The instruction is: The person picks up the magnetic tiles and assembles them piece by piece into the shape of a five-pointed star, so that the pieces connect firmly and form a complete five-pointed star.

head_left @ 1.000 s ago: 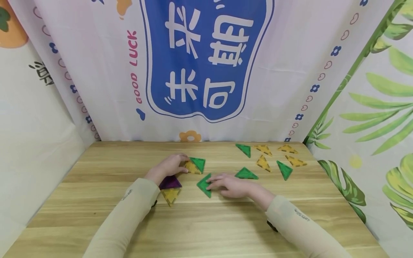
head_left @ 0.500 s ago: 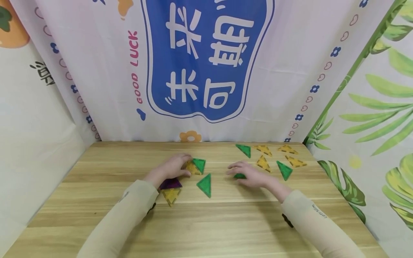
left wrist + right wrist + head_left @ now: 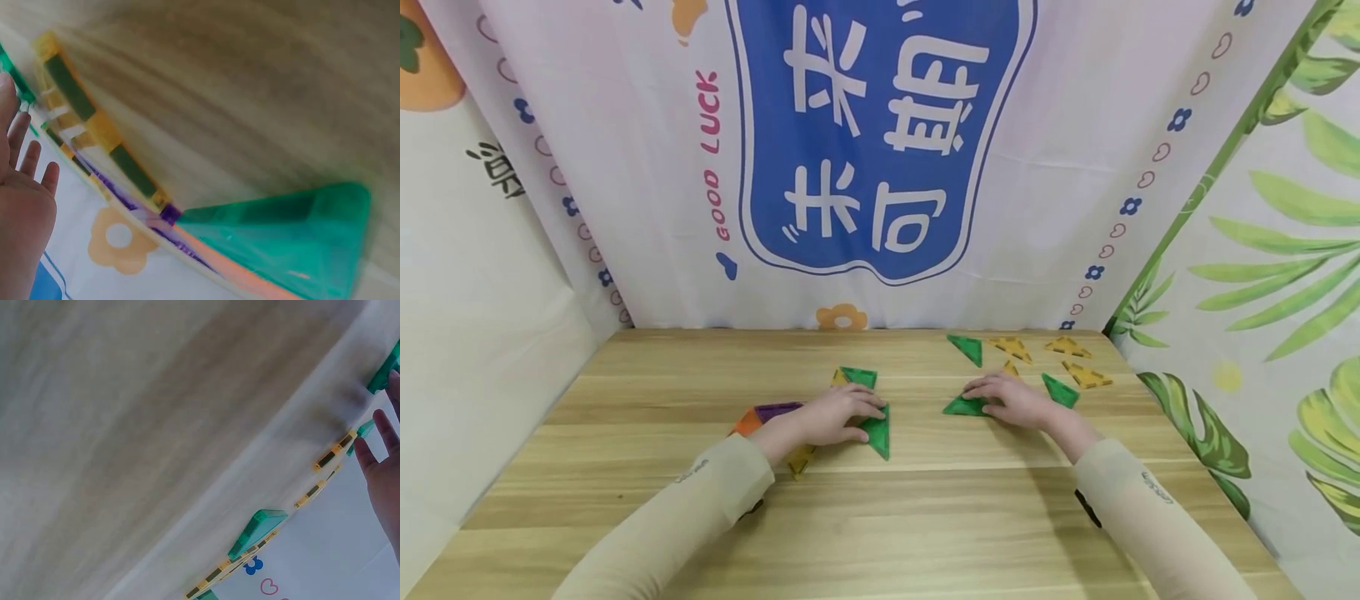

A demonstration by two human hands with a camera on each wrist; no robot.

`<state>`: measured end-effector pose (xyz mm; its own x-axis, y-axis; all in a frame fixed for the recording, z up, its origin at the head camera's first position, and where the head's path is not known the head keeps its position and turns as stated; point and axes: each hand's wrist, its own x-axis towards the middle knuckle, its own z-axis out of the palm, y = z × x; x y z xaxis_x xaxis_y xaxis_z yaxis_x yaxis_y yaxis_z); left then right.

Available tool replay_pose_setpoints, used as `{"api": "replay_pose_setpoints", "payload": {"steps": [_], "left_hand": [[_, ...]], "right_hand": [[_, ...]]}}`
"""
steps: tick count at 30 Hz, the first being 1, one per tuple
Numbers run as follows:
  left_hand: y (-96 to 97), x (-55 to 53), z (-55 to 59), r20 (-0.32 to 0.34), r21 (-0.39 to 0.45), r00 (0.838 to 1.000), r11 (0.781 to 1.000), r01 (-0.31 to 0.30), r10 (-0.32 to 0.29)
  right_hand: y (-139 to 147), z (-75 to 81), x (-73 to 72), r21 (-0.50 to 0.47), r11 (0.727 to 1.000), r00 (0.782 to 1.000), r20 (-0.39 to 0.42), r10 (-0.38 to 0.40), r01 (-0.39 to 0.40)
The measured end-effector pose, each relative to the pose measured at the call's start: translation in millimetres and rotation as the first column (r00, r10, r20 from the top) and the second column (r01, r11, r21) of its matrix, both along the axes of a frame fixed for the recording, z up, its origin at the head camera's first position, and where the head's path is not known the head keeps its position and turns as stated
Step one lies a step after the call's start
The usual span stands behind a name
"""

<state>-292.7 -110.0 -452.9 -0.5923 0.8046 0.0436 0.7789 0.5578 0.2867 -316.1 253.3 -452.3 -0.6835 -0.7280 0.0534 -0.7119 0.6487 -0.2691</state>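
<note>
Both hands have their fingers loosely extended on the wooden table [image 3: 925, 533]. The left hand [image 3: 835, 417] touches a green triangular tile [image 3: 878, 437], just in front of a joined green-and-yellow pair [image 3: 859, 377]; its forearm partly covers purple [image 3: 775, 411], orange [image 3: 747, 422] and yellow tiles [image 3: 801, 463]. The right hand [image 3: 1015, 402] touches another green triangle [image 3: 961, 407], near scattered green and yellow triangles [image 3: 1088, 375].

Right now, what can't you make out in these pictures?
Head view: left hand hides part of one green tile; right hand hides part of another green tile.
Left wrist view: left edge crops left hand; grip unclear.
Right wrist view: right edge crops right hand; grip unclear.
</note>
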Motion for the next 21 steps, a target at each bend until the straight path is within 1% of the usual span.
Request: {"api": "replay_pose_setpoints", "payload": {"steps": [3, 9, 13, 17, 21], "left_hand": [[0.3, 1.8, -0.3, 0.028, 0.000, 1.000, 1.000, -0.009, 0.009], [-2.3, 4.8, 1.1, 0.020, -0.014, 1.000, 1.000, 0.001, -0.001], [-5.2, 8.0, 1.6, 0.014, -0.029, 1.000, 1.000, 0.005, -0.005], [-7.2, 8.6, 2.4, 0.015, -0.045, 1.000, 0.999, 0.003, -0.002], [-10.1, 9.5, 5.0, 0.018, -0.043, 1.000, 0.999, 0.004, -0.003]], "right_hand": [[0, -0.6, 2.6, -0.007, 1.000, 1.000, 0.003, -0.018, 0.018], [-4, -3.2, 13.0, -0.003, 0.998, 0.997, -0.022, -0.070, 0.070], [-6, -7.0, 20.4, 0.003, 0.993, 0.993, -0.022, -0.115, 0.115], [-10, -5.4, 28.0, -0.003, 0.991, 0.991, -0.001, -0.135, 0.135], [-17, -4.7, 35.7, -0.021, 0.989, 0.989, -0.003, -0.149, 0.149]]}}
